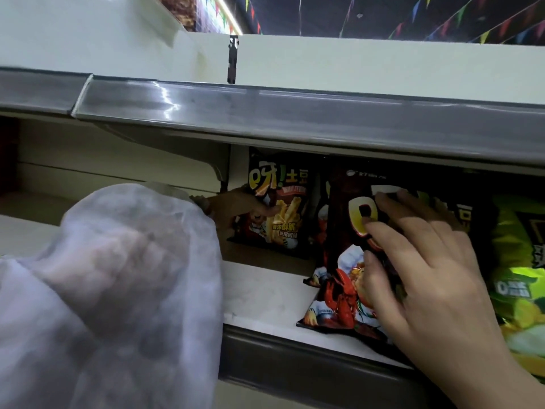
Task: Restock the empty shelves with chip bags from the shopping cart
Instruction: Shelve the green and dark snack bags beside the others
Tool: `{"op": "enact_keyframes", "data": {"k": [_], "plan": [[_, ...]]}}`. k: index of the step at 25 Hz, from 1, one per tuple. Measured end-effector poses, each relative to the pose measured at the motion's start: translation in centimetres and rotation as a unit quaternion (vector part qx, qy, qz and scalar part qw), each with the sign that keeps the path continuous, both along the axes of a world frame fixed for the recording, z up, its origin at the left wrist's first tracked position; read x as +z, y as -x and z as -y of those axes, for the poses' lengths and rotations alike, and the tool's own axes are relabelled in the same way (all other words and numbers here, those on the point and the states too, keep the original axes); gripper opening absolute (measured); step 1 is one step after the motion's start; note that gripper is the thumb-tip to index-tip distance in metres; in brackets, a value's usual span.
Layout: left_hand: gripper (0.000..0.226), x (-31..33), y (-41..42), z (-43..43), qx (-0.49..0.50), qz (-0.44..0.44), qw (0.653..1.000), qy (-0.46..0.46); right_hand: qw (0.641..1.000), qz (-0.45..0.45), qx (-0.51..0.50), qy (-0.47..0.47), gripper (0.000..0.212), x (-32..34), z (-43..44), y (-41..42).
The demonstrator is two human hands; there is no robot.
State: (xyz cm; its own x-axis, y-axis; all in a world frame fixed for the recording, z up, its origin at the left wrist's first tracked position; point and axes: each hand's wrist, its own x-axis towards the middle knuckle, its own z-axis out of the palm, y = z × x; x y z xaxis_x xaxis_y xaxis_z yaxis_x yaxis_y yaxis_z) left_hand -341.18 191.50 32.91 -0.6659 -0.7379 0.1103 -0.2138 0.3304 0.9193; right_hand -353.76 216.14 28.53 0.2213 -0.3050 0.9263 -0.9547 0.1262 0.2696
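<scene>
A dark chip bag with fries (278, 202) stands upright deep on the white shelf (265, 293). My left hand (239, 209), reaching out of a sheer white sleeve (118, 290), grips that bag's left edge with the thumb across its front. A second dark bag with a lobster picture (342, 261) stands nearer the shelf's front edge. My right hand (424, 267) lies flat against its front, fingers spread over the print. More of the dark bags are hidden behind it.
A green chip bag (519, 278) stands right of the lobster bag. The shelf above (295, 116) overhangs low with a grey price rail. The lower shelf's grey front rail (295, 352) runs below. Left of the fries bag the shelf is bare.
</scene>
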Motion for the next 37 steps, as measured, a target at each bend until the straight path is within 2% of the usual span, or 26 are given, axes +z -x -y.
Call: {"op": "enact_keyframes", "data": {"k": [2,4,5,9,13,16,17,19,20,22,23,25,28,30,35,37], "plan": [[0.038,0.1,0.4,-0.2,0.014,0.031,0.999,0.019,1.000,-0.006,0.003,0.003,0.030,0.0,0.1,0.1],[0.018,0.0,0.8,-0.2,0.009,0.050,0.999,0.018,1.000,-0.005,0.005,0.004,0.030,-0.1,0.1,0.2],[0.018,0.2,0.8,-0.4,0.016,0.049,0.999,0.016,1.000,-0.003,0.005,0.007,0.030,-0.1,0.2,0.2],[0.050,0.0,1.3,-1.0,0.034,0.061,0.998,0.008,1.000,-0.009,0.000,0.013,0.030,-0.2,0.2,0.1],[0.061,-0.4,1.0,-0.3,0.014,0.030,0.999,0.002,1.000,-0.023,-0.007,0.019,0.032,-0.2,-0.2,0.1],[0.048,0.0,0.4,-0.4,0.022,-0.019,0.999,-0.017,0.999,-0.029,-0.010,0.021,0.034,0.0,-0.4,0.0],[0.050,0.1,0.2,-0.6,0.031,-0.027,0.999,-0.018,0.999,-0.032,-0.009,0.022,0.034,0.0,-0.4,0.0],[0.070,0.4,-0.3,-1.0,0.047,-0.022,0.998,-0.019,0.999,-0.036,-0.008,0.022,0.034,0.0,-0.6,0.0],[0.069,0.6,-0.6,-1.4,0.055,-0.026,0.998,-0.015,0.999,-0.039,-0.005,0.024,0.034,0.0,-0.7,-0.1],[0.034,1.0,-1.3,-2.5,0.066,-0.036,0.997,0.008,0.999,-0.042,0.011,0.028,0.032,0.1,-0.8,-0.1],[0.024,1.1,-1.5,-2.8,0.073,-0.029,0.997,0.017,0.998,-0.041,0.026,0.029,0.031,0.3,-0.9,-0.2],[0.017,1.4,-2.0,-4.1,0.099,-0.023,0.994,0.043,0.997,-0.033,0.058,0.036,0.029,0.3,-1.3,-0.7],[0.036,1.4,-3.3,-6.5,0.162,0.027,0.979,0.116,0.992,-0.013,0.115,0.045,0.028,0.1,-1.9,-2.1],[0.044,0.6,-4.9,-8.4,0.198,0.035,0.971,0.131,0.986,0.002,0.165,0.037,0.027,-0.4,-2.1,-3.6],[0.016,-2.0,-10.8,-14.8,0.262,-0.075,0.954,0.123,0.960,0.048,0.274,0.019,0.023,-2.6,-0.9,-7.9],[0.011,-3.1,-13.4,-17.5,0.287,-0.110,0.946,0.102,0.945,0.075,0.318,0.005,0.023,-3.1,-0.3,-9.5]]}}
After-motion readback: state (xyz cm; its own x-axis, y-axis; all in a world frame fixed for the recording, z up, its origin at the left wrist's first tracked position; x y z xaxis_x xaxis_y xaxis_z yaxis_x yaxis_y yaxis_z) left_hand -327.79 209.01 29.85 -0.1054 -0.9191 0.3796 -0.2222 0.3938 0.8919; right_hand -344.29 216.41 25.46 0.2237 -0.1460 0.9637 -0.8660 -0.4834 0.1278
